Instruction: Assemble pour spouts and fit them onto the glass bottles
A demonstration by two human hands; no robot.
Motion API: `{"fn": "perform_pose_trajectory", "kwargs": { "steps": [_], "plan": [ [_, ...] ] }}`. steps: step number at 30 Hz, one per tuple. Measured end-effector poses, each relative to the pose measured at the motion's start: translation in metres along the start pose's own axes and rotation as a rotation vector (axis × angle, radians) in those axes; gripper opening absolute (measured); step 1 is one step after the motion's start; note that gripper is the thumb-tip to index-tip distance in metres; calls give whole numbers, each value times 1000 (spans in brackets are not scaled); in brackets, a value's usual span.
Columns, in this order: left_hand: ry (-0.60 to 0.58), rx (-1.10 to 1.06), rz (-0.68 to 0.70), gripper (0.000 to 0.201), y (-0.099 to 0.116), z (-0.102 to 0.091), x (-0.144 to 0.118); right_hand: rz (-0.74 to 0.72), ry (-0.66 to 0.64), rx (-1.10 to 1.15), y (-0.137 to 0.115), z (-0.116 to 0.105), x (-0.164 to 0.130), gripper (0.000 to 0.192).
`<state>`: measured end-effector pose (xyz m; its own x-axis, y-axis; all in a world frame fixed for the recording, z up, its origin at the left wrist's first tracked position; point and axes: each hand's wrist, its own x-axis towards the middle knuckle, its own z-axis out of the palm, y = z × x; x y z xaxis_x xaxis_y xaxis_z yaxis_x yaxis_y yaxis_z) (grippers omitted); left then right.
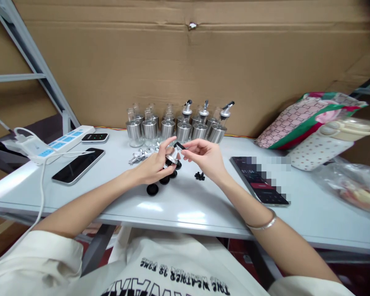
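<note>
My left hand grips a small metal pourer spout with a black base, held just above the white table. My right hand pinches a small black cap at the spout's top end. Black round stoppers lie on the table under my left hand. A little pile of tiny black caps sits below my right hand. More loose metal spouts lie left of my left hand. Behind them stand several glass-and-steel bottles, three with spouts fitted.
A phone and a white power strip lie at the left with a cable. A second phone lies at the right. A patterned bag and a plastic bag fill the right end. Cardboard stands behind the table.
</note>
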<state>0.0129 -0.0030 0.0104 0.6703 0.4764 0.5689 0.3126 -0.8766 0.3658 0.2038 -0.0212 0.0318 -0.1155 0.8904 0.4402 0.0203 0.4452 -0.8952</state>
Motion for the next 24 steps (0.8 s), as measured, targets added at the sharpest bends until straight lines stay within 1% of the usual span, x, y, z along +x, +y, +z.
{"fn": "perform_pose_trajectory", "kwargs": {
  "steps": [5,8,10,14,17,22,24],
  "plan": [
    [-13,-5,-26,74,-1,-1,0,-198,56,-216,7,3,-5,12],
    [-24,-34,-16,76,0,-1,1,-232,125,-278,11,2,-6,12],
    [-28,-41,-13,77,0,-1,1,-257,138,-306,12,2,-6,10],
    [-9,12,-33,75,0,0,0,-346,100,-414,10,2,-6,7],
    [4,37,-40,71,1,1,0,-371,94,-472,7,3,-7,8],
    [-18,30,-76,59,4,-1,1,-397,48,-478,6,3,-8,5],
    [-16,41,-70,57,4,-2,2,-376,22,-460,7,3,-8,6]
  ]
}}
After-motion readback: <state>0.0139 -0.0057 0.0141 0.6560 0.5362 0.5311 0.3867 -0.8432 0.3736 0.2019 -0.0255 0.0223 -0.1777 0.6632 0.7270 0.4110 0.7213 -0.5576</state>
